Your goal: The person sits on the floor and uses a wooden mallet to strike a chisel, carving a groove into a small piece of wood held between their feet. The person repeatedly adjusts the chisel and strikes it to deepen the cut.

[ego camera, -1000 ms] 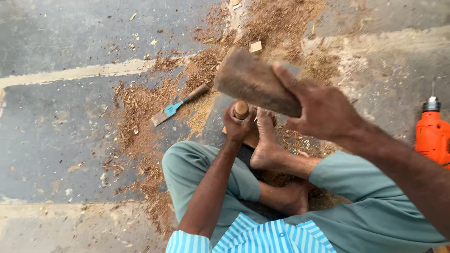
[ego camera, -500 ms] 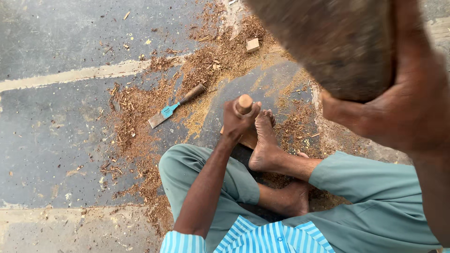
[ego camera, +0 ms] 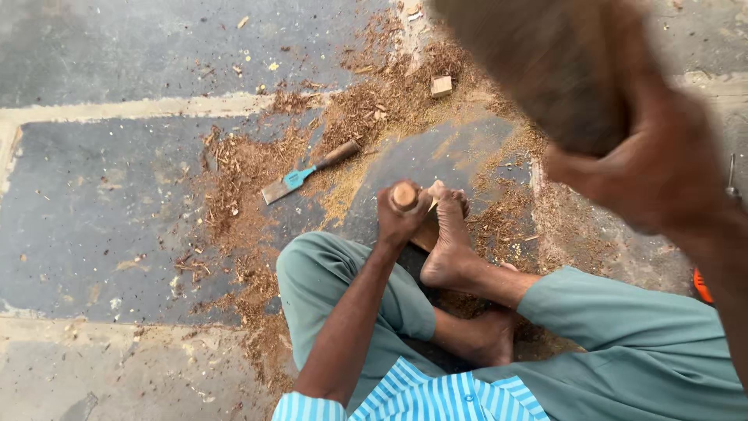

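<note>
My left hand point(ego camera: 405, 214) is closed around the wooden handle of a chisel point(ego camera: 403, 194), held upright on a piece of wood point(ego camera: 428, 231) that my bare foot point(ego camera: 450, 245) pins to the floor. My right hand point(ego camera: 662, 168) is raised high at the upper right, blurred, gripping a dark wooden mallet block point(ego camera: 538, 66) above the chisel. I sit cross-legged in green trousers.
A second chisel with a blue ferrule and wooden handle point(ego camera: 308, 173) lies on the floor to the left. Sawdust and wood chips point(ego camera: 249, 179) are spread around. A small wood block point(ego camera: 441, 86) lies farther off. An orange tool point(ego camera: 703, 287) peeks out at the right edge.
My right hand has lifted the mallet from just above the chisel to high up near the camera. The left hand and foot have stayed in place.
</note>
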`<action>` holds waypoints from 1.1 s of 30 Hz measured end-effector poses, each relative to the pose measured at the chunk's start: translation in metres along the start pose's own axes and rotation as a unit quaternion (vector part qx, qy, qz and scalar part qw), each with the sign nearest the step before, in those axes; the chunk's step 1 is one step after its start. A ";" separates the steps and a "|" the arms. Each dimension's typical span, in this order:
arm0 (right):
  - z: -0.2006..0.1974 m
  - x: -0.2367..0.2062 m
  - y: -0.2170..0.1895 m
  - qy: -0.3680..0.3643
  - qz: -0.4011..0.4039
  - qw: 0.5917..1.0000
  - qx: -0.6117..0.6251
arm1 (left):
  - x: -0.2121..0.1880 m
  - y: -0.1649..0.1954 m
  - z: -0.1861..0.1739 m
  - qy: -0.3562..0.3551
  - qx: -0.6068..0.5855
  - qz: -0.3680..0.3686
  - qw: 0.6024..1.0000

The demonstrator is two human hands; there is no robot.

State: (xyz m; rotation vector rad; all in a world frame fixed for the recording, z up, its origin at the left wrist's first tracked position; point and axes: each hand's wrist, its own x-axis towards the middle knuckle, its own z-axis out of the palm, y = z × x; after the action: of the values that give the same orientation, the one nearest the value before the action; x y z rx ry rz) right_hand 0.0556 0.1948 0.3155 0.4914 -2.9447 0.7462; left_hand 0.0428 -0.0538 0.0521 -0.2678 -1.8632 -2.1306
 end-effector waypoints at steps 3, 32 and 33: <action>-0.003 0.002 -0.009 0.019 -0.026 0.999 -0.017 | 0.014 -0.004 0.006 -0.042 0.038 -0.052 0.997; -0.017 -0.004 -0.046 0.008 0.074 0.997 -0.019 | 0.008 -0.016 0.000 -0.110 0.026 -0.086 0.990; -0.007 -0.005 -0.041 -0.006 0.062 0.998 -0.016 | 0.014 -0.016 0.007 -0.109 0.028 -0.100 0.989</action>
State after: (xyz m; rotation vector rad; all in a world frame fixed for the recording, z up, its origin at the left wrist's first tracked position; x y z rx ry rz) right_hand 0.0731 0.1654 0.3393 0.3133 -3.0152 0.7076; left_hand 0.0238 -0.0464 0.0425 -0.3260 -2.1511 -2.2514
